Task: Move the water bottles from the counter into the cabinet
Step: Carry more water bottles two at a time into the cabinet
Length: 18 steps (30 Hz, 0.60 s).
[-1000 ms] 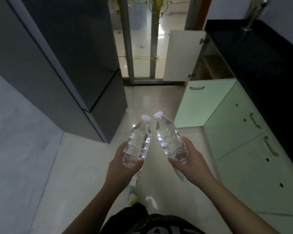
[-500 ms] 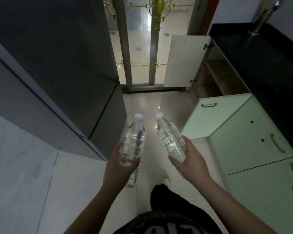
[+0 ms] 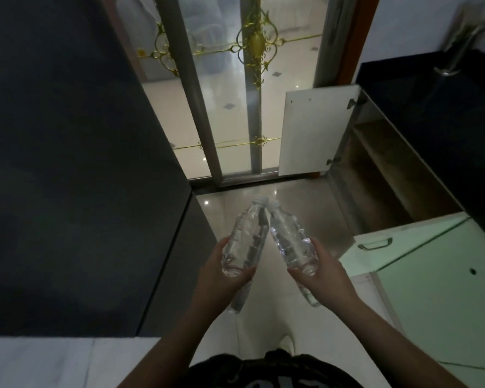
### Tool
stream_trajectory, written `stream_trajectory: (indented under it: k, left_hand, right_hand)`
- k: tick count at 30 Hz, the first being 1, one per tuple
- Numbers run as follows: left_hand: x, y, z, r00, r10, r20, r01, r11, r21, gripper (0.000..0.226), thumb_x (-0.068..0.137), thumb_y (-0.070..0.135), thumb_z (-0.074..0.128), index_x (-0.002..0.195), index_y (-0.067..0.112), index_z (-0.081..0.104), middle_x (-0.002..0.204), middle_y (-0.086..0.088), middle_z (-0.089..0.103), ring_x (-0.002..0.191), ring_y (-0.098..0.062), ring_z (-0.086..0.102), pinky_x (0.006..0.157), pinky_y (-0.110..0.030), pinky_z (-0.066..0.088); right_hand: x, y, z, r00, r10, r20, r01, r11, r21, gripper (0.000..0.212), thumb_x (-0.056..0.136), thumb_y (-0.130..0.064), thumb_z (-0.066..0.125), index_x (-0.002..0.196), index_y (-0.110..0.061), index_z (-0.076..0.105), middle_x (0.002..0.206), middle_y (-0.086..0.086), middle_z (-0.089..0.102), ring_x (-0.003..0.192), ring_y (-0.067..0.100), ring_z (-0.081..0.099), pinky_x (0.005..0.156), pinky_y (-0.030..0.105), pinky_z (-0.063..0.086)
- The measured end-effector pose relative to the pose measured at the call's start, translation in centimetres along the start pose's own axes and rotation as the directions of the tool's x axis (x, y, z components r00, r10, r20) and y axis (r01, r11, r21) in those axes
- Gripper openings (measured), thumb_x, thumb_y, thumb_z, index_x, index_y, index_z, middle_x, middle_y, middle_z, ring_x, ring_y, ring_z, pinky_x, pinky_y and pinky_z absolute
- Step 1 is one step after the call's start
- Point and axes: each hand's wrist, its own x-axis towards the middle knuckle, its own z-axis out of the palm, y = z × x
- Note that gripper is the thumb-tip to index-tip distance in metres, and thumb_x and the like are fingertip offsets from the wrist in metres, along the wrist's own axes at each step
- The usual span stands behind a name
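Your left hand [image 3: 221, 278] grips the left bottle [image 3: 245, 242] around its lower body, fingers curled beneath it. Your right hand [image 3: 326, 278] grips the right bottle [image 3: 290, 242] the same way. Each hand appears to hold a second bottle below the first, but the lower ones are mostly hidden, so treat that as uncertain. The two upper bottles lean toward each other and their caps [image 3: 266, 203] meet or nearly meet above the floor [image 3: 300, 208].

The step in hand is the carry to the cabinet. Keep both grips firm on the ribbed lower bodies; clear, smooth plastic is likely to slip if the hold relaxes.

Ahead and to your right, the open cabinet [image 3: 381, 175] stands under the dark table [image 3: 443, 130], its white door [image 3: 314, 130] swung out toward the glass door [image 3: 227, 88]. A nearer green door [image 3: 398, 242] also stands open between you and it. Pass clear of that door's edge, then lower the bottles well inside the cabinet, one hand at a time, bases first.
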Motion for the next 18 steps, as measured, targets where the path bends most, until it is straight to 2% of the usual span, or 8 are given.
stream_trajectory:
  k: [2,5,7,10,12,14,16,18]
  left_hand:
    - [2.9,0.6,-0.2,1.0,-0.024,-0.01,0.024,1.0,-0.01,0.071,0.065,0.046,0.083,0.127,0.049,0.048,0.112,0.023,0.064,0.096,0.011,0.062,0.069,-0.008,0.051]
    - [7.7,0.6,-0.9,0.999,-0.039,-0.012,0.039,0.999,-0.014,0.069,0.064,0.04,0.087,0.12,0.053,0.049,0.106,0.024,0.065,0.093,0.014,0.062,0.066,-0.003,0.047]
    - [11.3,0.7,-1.6,0.998,-0.055,0.001,0.055,0.998,-0.021,0.071,0.06,0.046,0.086,0.121,0.052,0.049,0.104,0.027,0.066,0.091,0.012,0.064,0.068,-0.005,0.05]
    - [17.2,1.0,-2.4,0.997,-0.057,0.049,0.059,0.998,-0.033,0.074,0.064,0.042,0.086,0.129,0.043,0.05,0.104,0.024,0.065,0.087,0.016,0.063,0.066,-0.004,0.049]
    - [21.1,2.3,-2.5,0.994,-0.042,0.104,0.045,0.999,-0.022,0.068,0.067,0.044,0.084,0.123,0.055,0.048,0.105,0.022,0.066,0.086,0.015,0.063,0.063,-0.005,0.048]
    - [24.7,3.7,-2.3,0.987,-0.01,0.158,0.012,1.0,-0.006,0.059,0.066,0.051,0.08,0.109,0.07,0.044,0.102,0.027,0.066,0.088,0.012,0.064,0.071,-0.014,0.05]
    - [27.7,5.2,-1.8,0.976,0.014,0.218,-0.015,1.0,0.007,0.056,0.065,0.056,0.076,0.106,0.073,0.042,0.099,0.033,0.065,0.09,0.013,0.063,0.072,-0.015,0.047]
    - [30.5,6.3,-0.9,0.956,0.024,0.291,-0.026,1.0,0.003,0.055,0.067,0.057,0.076,0.108,0.07,0.042,0.098,0.037,0.064,0.09,0.015,0.062,0.067,-0.01,0.044]
  right_hand:
    - [2.7,-0.8,-0.2,1.0,0.024,-0.003,-0.024,0.999,0.023,0.067,0.068,-0.049,0.076,0.123,-0.047,0.038,0.09,-0.033,0.049,0.074,-0.009,0.049,0.061,0.011,0.034]
    - [6.9,-1.4,0.2,0.998,0.064,-0.006,-0.064,0.996,0.058,0.06,0.066,-0.052,0.073,0.112,-0.057,0.036,0.096,-0.031,0.057,0.084,-0.007,0.057,0.065,0.02,0.045]
    - [9.9,-1.9,0.7,0.997,0.081,-0.005,-0.081,0.996,0.047,0.062,0.066,-0.054,0.072,0.118,-0.051,0.039,0.101,-0.026,0.059,0.087,-0.001,0.059,0.069,0.029,0.05]
    - [14.7,-2.9,1.8,0.993,0.114,-0.02,-0.112,0.99,0.082,0.062,0.069,-0.049,0.075,0.121,-0.045,0.042,0.097,-0.029,0.057,0.085,-0.004,0.057,0.066,0.021,0.045]
    - [17.7,-3.8,2.3,0.985,0.169,-0.048,-0.159,0.974,0.16,0.063,0.071,-0.043,0.078,0.125,-0.041,0.044,0.101,-0.025,0.06,0.086,-0.006,0.059,0.066,0.016,0.043]
    - [20.7,-4.8,2.4,0.976,0.211,-0.056,-0.192,0.952,0.238,0.064,0.072,-0.04,0.079,0.128,-0.037,0.046,0.105,-0.021,0.064,0.088,-0.007,0.062,0.068,0.015,0.044]
    - [22.9,-5.4,2.0,0.965,0.249,-0.082,-0.214,0.929,0.302,0.062,0.072,-0.04,0.08,0.124,-0.04,0.046,0.102,-0.023,0.064,0.086,-0.01,0.063,0.07,0.015,0.047]
    - [24.4,-5.4,1.1,0.948,0.294,-0.121,-0.24,0.912,0.332,0.064,0.071,-0.043,0.08,0.123,-0.044,0.043,0.103,-0.024,0.062,0.088,-0.009,0.062,0.072,0.016,0.048]
